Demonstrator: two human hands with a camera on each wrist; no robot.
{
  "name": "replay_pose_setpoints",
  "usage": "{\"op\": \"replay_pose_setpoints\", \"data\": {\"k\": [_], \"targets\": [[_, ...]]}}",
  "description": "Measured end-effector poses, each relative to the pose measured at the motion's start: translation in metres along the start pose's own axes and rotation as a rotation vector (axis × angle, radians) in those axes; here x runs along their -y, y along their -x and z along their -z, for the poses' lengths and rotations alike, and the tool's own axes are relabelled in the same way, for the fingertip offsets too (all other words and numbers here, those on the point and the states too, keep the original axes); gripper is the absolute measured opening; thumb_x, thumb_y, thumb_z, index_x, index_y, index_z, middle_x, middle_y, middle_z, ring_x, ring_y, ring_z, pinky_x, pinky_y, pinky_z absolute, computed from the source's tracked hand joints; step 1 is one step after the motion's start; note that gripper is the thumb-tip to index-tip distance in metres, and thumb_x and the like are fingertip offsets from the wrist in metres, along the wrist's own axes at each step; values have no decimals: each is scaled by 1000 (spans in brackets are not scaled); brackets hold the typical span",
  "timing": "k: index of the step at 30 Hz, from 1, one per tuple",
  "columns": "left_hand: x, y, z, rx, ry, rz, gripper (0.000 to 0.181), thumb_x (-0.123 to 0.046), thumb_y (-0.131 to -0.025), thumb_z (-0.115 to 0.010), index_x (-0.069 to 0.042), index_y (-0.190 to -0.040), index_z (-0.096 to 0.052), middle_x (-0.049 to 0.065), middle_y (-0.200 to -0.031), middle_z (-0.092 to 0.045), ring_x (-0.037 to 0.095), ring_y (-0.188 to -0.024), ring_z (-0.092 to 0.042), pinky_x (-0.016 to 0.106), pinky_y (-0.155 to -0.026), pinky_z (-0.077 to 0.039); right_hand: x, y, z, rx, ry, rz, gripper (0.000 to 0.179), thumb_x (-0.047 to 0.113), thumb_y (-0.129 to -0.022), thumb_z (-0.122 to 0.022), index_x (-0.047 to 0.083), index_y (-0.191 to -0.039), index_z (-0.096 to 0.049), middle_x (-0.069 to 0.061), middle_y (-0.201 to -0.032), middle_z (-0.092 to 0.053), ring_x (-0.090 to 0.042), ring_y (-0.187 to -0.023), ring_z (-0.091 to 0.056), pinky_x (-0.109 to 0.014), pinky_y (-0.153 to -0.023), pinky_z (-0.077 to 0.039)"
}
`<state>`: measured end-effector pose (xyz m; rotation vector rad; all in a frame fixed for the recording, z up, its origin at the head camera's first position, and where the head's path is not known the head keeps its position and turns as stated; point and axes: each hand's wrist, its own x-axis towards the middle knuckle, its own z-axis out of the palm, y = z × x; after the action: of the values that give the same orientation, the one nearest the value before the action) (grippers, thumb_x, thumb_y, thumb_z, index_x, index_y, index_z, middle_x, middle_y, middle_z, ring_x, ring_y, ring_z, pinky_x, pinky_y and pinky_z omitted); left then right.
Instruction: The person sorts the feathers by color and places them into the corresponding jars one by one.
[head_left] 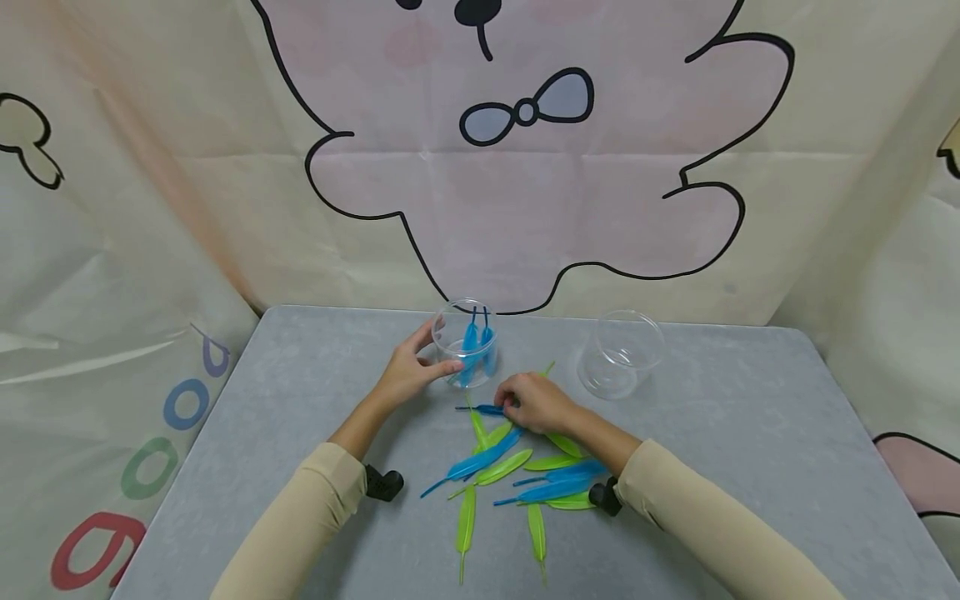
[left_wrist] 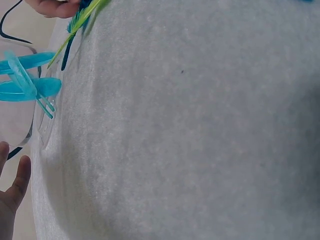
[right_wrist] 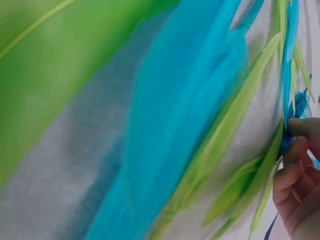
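My left hand (head_left: 416,364) holds a clear plastic cup (head_left: 448,333) near the back edge of the table, thumb at its front and fingers round its far side. Several blue feathers (head_left: 469,348) stand inside that cup, quills up in the head view. Just right of it, my right hand (head_left: 538,403) pinches a blue feather (head_left: 483,409) low over the pile, between thumb and fingertips. Under and in front of this hand lie loose green feathers (head_left: 504,467) and more blue feathers (head_left: 480,460), partly overlapping. The right wrist view shows a large blue feather (right_wrist: 170,120) close up.
A second clear plastic cup (head_left: 611,367) stands at the back right with nothing visible inside. The grey table (head_left: 750,433) ends at a printed cloth backdrop (head_left: 637,208). Single green feathers (head_left: 465,529) lie toward the near side.
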<state>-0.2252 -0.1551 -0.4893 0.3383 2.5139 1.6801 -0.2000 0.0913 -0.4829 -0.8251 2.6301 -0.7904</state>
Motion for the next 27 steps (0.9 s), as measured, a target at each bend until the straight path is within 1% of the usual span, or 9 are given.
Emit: {"op": "replay_pose_setpoints", "data": {"k": [3,6,10,14,18,21,24,27], "targets": [[0,0,0,1,-2,-2,86,-26,-88,-78,-14,-158,-29,8,-158,-36,35,-143,-35,56,-104,-42,0,0,1,7,-2,1,14,-1,-87,-65,9,-87,-75,4,-83,-68,-10,-76,-58,-31,-75,-52],[0,-1,0,4,0,-2,86,-25,-88,-78,-13,-158,-29,9,-158,-36,36,-143,-34,57,-104,-41,1,-1,4,19,-12,-11,13,0,-89,-65,9,-89,-75,4,-84,-68,-10,-78,-58,-31,-77,-52],[0,-1,0,3,0,1,85,-24,-89,-78,-15,-158,-29,8,-158,-36,34,-144,-34,56,-105,-41,3,0,12,23,-25,1,13,1,-91,-64,8,-93,-75,3,-87,-68,-11,-81,-58,-32,-78,-51],[2,0,0,-1,-2,-2,85,-23,-89,-78,-16,-158,-29,7,-158,-37,33,-144,-35,56,-105,-41,5,1,20,19,-30,32,13,3,-93,-64,6,-97,-76,0,-90,-70,-11,-80,-59,-29,-75,-51],[3,0,1,1,-2,-14,86,-26,-88,-79,-14,-157,-29,7,-157,-38,34,-143,-36,57,-104,-42,6,3,30,16,-12,53,15,3,-93,-63,6,-99,-76,-1,-93,-71,-10,-78,-58,-26,-72,-50],[3,0,1,5,1,-21,88,-29,-87,-79,-15,-157,-30,7,-157,-39,32,-143,-36,56,-103,-43,7,5,40,28,4,46,16,3,-94,-63,6,-101,-76,-1,-93,-70,-10,-77,-57,-25,-70,-50],[3,0,2,10,-1,-24,88,-30,-87,-79,-16,-158,-29,7,-157,-39,30,-143,-37,55,-103,-43,10,6,50,27,21,38,16,3,-94,-63,7,-102,-76,-1,-94,-69,-11,-76,-56,-25,-70,-50],[3,0,2,12,-4,-26,87,-30,-87,-79,-15,-158,-29,7,-157,-39,29,-143,-37,54,-103,-44,12,6,60,12,46,47,16,2,-94,-63,7,-101,-77,-2,-96,-70,-13,-77,-57,-26,-70,-51]]}}
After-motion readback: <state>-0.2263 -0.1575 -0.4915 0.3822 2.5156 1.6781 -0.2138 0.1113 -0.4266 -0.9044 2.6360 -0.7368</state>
